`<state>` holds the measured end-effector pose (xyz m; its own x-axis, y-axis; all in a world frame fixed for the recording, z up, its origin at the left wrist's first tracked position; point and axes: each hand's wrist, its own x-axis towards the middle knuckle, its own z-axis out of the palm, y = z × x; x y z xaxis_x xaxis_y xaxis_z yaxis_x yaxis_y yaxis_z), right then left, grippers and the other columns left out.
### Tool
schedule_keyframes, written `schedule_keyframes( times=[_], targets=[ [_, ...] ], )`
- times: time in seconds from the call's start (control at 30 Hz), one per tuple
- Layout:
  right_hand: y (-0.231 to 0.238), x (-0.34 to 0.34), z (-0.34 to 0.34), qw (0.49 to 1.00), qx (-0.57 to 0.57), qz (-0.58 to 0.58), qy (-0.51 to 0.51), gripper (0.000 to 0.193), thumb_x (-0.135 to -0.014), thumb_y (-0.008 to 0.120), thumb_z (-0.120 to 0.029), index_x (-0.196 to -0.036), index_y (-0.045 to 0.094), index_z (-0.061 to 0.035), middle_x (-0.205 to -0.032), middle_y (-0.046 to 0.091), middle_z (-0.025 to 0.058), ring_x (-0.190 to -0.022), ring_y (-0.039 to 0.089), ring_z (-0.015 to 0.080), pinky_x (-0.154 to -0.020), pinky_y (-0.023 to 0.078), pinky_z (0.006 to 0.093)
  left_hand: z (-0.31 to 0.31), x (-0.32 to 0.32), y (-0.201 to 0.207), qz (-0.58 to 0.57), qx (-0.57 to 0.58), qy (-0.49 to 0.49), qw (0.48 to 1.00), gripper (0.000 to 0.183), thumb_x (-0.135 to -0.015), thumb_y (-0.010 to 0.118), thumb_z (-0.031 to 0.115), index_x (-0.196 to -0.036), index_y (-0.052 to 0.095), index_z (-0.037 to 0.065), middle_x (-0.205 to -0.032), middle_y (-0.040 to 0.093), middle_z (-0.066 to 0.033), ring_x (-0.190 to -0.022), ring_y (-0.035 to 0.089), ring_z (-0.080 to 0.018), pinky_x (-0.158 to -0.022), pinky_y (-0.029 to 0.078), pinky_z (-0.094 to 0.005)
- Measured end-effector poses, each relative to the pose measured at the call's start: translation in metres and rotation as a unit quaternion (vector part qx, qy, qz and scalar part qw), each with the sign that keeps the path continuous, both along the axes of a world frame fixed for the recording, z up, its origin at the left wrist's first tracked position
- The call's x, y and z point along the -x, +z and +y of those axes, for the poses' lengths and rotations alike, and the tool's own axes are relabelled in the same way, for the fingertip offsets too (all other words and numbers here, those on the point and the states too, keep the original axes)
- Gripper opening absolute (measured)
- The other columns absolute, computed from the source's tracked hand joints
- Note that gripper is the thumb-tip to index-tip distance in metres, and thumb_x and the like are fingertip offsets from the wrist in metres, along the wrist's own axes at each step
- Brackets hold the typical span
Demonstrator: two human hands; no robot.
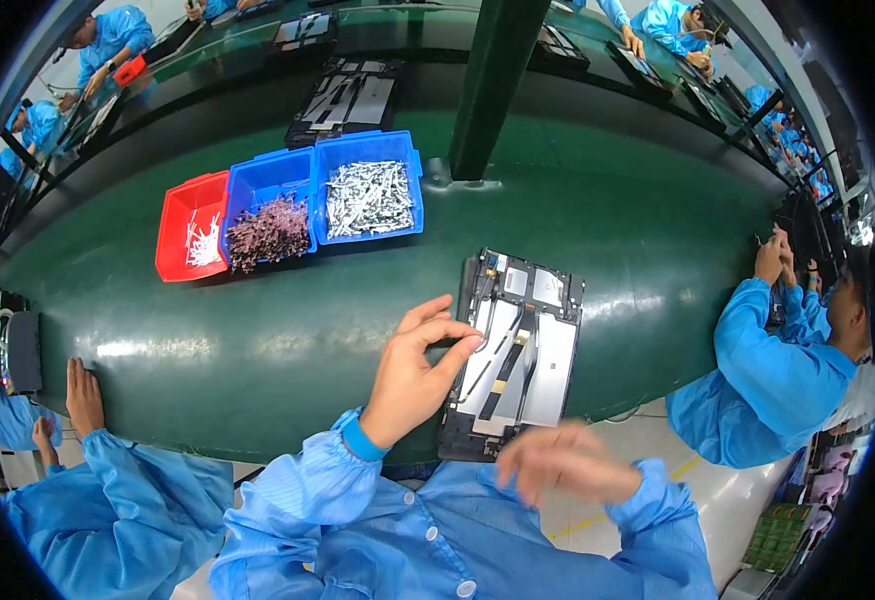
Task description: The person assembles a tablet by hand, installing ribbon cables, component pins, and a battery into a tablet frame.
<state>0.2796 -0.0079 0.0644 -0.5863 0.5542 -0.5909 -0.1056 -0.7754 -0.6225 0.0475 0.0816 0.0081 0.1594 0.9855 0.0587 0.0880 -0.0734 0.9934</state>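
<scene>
Clock times are from the middle of my view, going left to right. Far out at 9 there's a dark device [24, 350] by the rim, and just below it, between 8 and 9, a co-worker's hand [84, 395] rests on the green table [257, 345]. Then three bins in a row: red bin [169, 240] between 9 and 10 with a few thin white bits, middle blue bin [269, 168] at 10 with a heap of dark reddish parts, right blue bin [365, 149] at 11 full of white-and-black pieces. Another tablet [369, 98] sits farther out, also around 11.

My left hand [419, 365] is just below centre, near 6, blue band [361, 440] on the wrist. Thumb and index tips are pinched together at the tablet's left side; can't tell if anything's between them. Post [492, 90] stands up top, close to 12. The tablet [554, 360] lies at 4, insides showing, top end leaning toward 1. My right hand [567, 462] is at 5 by its bottom end, fingers loosely extended but blurry, so no clue whether it's gripping something. Way out at 3 is a co-worker in blue [772, 370].
</scene>
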Motion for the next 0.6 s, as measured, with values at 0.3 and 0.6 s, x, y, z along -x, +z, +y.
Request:
schedule_keyframes(
  times=[0.3,0.6],
  targets=[
    [-0.013,-0.005,0.121,0.607,-0.55,-0.573,-0.011,0.04,-0.097,0.055,-0.036,-0.122,0.06,-0.0057,-0.119,0.054,0.0258,-0.082,0.067,0.0431,-0.076,0.054,0.0482,0.006,-0.016,-0.001,0.082,-0.021,0.029,0.996,0.013,-0.085,0.074,0.012,-0.095,0.075,0.005,-0.126,0.062,-0.0226,-0.124,0.055,-0.0298,-0.089,0.05,-0.0344],
    [-0.014,0.045,0.131,0.642,-0.538,-0.543,0.065,0.038,-0.099,0.05,-0.038,-0.115,0.058,-0.0043,-0.122,0.051,0.0291,-0.077,0.065,0.0478,-0.074,0.055,0.052,-0.015,0.021,-0.005,0.129,-0.063,0.126,0.982,0.013,-0.083,0.075,0.016,-0.093,0.075,0.008,-0.13,0.061,-0.0172,-0.111,0.058,-0.0318,-0.093,0.047,-0.0411]
  ],
)
